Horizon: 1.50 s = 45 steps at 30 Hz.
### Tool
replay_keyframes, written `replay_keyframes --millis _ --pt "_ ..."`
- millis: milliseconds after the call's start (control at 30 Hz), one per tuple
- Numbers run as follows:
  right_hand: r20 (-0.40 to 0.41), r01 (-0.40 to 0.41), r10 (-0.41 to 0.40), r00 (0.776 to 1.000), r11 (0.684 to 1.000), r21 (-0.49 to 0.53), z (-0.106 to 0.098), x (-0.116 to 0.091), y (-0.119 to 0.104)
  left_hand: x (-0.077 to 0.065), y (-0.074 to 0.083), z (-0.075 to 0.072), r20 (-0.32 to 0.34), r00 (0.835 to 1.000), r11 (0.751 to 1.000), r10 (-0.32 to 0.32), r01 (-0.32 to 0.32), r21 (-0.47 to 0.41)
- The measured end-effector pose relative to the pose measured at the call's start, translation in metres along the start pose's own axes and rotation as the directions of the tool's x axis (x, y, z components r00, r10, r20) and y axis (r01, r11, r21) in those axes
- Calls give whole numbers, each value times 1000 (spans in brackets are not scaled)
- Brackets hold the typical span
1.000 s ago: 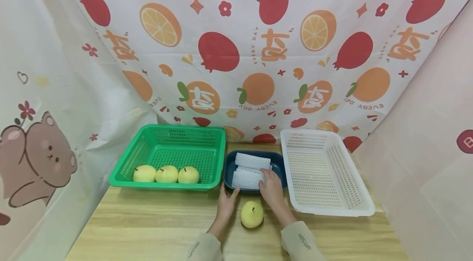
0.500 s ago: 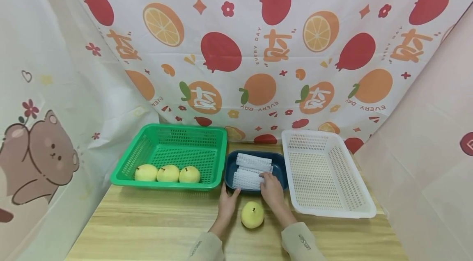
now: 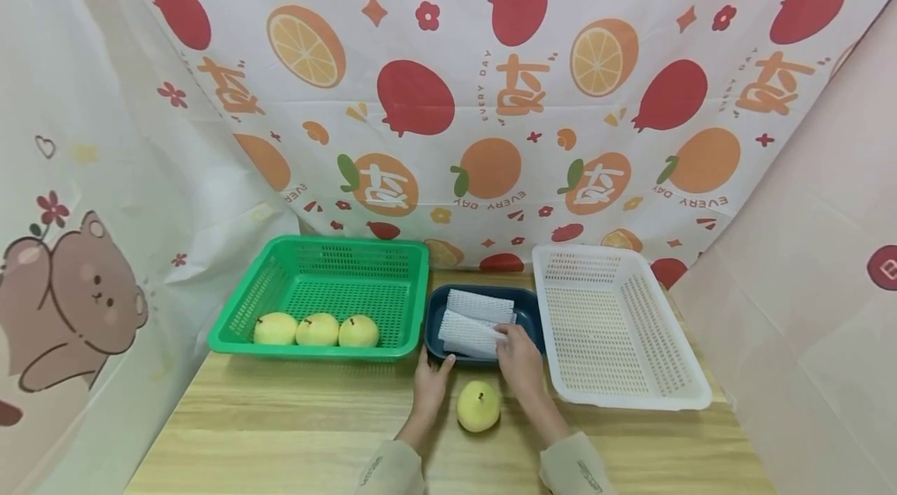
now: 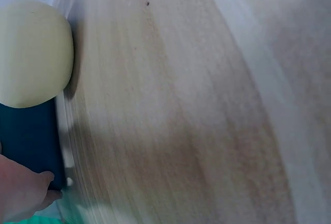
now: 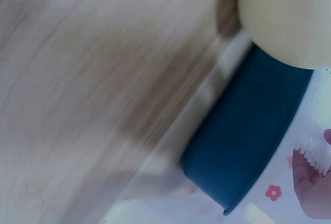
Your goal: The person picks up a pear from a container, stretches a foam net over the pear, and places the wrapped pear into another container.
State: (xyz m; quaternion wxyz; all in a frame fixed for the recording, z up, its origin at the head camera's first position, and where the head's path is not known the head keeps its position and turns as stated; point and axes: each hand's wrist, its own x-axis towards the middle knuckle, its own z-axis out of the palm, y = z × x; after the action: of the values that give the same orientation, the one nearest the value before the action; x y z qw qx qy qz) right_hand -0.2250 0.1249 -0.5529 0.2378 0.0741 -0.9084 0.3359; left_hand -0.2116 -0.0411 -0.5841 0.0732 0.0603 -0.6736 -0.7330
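A blue tray [image 3: 530, 312] sits on the worktop [image 3: 280, 417], with baskets hemming it in. To its left is the green basket [image 3: 315, 352], so near that the slot between is tight; three pears [image 3: 318, 331] stand in a row along that basket's front wall. Close on the tray's right is the white basket [image 3: 596, 316], its longer sides running front to back, while the tray's run left to right. Behind the tray hangs a fruit-print curtain [image 3: 413, 98]. In front of it stands a single pear [image 3: 479, 407], stem up, in the gap between the two forearms; seen from either wrist, it blocks part of the tray.

The left hand [image 3: 429, 388] has the tray by its near left corner, thumb on the front wall, fingers at the left side, partly hidden. The right hand [image 3: 518, 355], reaching over the tray's front edge, is drawn narrow, pinching the right end of a white foam net [image 3: 469, 330].

That net is at the front of the tray's inside, flattened, its long axis roughly left to right, the pinched end pointing right and slightly towards the front. The rear net [image 3: 480, 306] lies behind it, almost parallel, also dipping a little towards the tray's right.
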Motion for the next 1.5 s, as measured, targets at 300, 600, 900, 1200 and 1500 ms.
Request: replay_keyframes --millis 300,600,900,1200,1500 --pt "-41 -61 69 997 984 167 -19 -9 -11 3 -8 3 -8 1000 997 1 -1 78" --pt "-3 -150 167 986 890 430 -30 -16 -21 -4 5 5 -44 993 977 -111 117 180" --pt "146 -300 270 952 722 623 -36 -20 -31 -26 14 1 -133 990 995 -56 67 80" --pt "248 -355 259 933 560 749 -36 -21 -45 -32 43 -6 235 965 993 -113 120 -14" --pt "318 -380 210 925 461 802 -36 -21 -54 -28 65 -14 552 799 932 -241 350 -100"
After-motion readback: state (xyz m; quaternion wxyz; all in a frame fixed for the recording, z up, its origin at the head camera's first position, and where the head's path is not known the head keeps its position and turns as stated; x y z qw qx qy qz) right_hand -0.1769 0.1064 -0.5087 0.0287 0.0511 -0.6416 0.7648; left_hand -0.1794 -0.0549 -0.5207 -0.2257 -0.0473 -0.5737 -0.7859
